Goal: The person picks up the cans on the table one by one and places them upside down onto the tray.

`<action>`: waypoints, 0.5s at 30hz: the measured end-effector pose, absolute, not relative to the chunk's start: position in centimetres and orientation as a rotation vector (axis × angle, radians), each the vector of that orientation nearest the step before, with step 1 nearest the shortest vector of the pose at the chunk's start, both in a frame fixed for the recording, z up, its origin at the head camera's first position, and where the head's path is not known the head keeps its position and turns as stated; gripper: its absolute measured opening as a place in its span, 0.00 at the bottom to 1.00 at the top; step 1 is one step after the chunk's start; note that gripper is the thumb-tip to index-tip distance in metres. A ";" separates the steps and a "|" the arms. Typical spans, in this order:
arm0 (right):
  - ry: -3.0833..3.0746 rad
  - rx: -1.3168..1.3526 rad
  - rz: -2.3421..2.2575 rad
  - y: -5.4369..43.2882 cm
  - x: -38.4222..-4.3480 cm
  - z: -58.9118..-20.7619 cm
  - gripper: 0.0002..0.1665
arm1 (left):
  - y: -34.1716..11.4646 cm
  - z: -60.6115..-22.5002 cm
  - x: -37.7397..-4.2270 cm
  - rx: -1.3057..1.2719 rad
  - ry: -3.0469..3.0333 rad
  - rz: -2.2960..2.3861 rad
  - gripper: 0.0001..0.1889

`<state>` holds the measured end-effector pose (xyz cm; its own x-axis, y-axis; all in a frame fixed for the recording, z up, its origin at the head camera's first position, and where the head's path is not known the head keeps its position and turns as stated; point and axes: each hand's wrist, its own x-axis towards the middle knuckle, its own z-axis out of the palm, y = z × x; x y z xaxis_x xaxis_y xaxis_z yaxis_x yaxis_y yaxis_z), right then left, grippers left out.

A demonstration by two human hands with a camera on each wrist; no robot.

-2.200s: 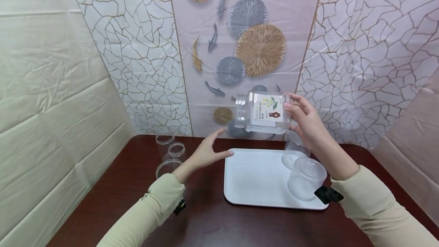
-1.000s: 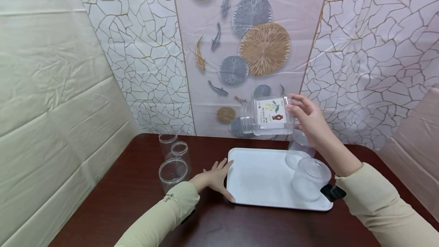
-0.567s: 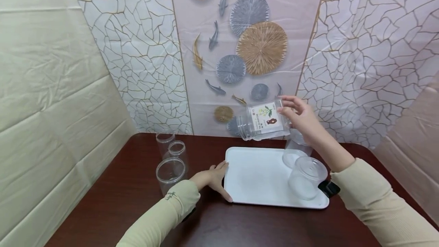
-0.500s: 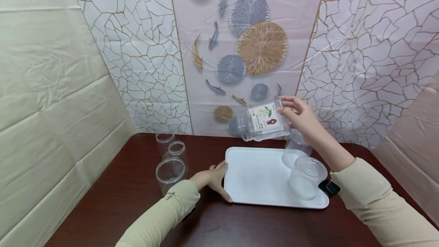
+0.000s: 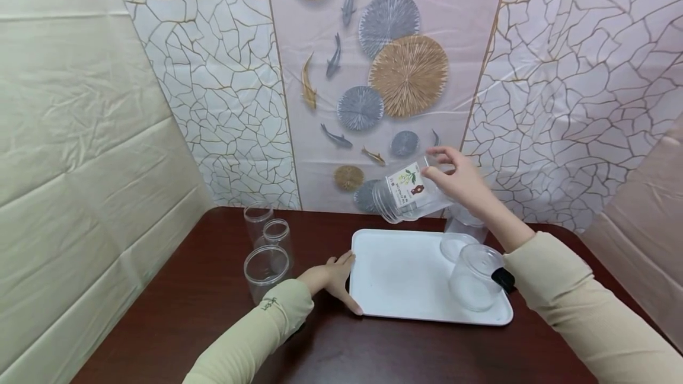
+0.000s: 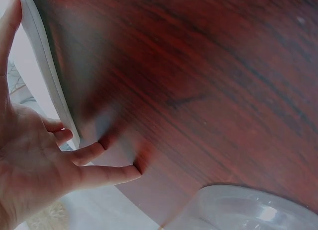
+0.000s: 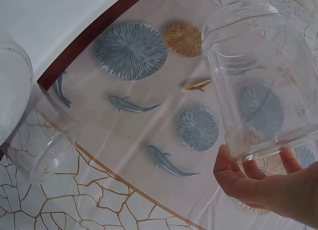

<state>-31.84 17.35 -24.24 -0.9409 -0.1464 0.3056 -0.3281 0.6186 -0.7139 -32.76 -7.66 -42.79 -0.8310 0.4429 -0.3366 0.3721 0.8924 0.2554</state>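
Note:
In the head view my right hand grips the base end of a clear plastic jar with a printed label, held above the tray. The jar is tilted, its open mouth pointing down and left. In the right wrist view the fingertips press the base of the jar. My left hand spreads along the left edge of the white tray, thumb at the near corner. The left wrist view shows that hand with fingers extended, the thumb against the tray rim.
Two more clear jars, one in front and one behind, stand at the tray's right end. Three open clear containers are at the left: a front jar, a narrow one and a rear one. A patterned cloth hangs behind.
My left hand has come down from the air onto the tray's left edge. The right hand has lowered the jar slightly and tipped its mouth further downward.

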 end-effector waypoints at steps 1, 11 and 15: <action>-2.630 0.387 1.209 17.3 -31.9 -24.2 0.30 | -7.6 -42.8 -32.7 0.598 2.670 0.249 0.63; -2.730 0.387 0.996 16.5 -32.8 -24.2 0.29 | -7.7 -42.7 -32.8 0.569 2.642 0.258 0.64; -2.761 0.376 0.927 16.1 -33.2 -24.3 0.29 | -7.7 -42.5 -32.6 0.567 2.628 0.258 0.64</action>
<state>-33.19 16.12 -24.32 -0.9468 -0.1738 0.2709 -0.3021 0.7703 -0.5616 -32.65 -7.69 -42.54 -0.8206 0.4297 -0.3768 0.3481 0.8987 0.2668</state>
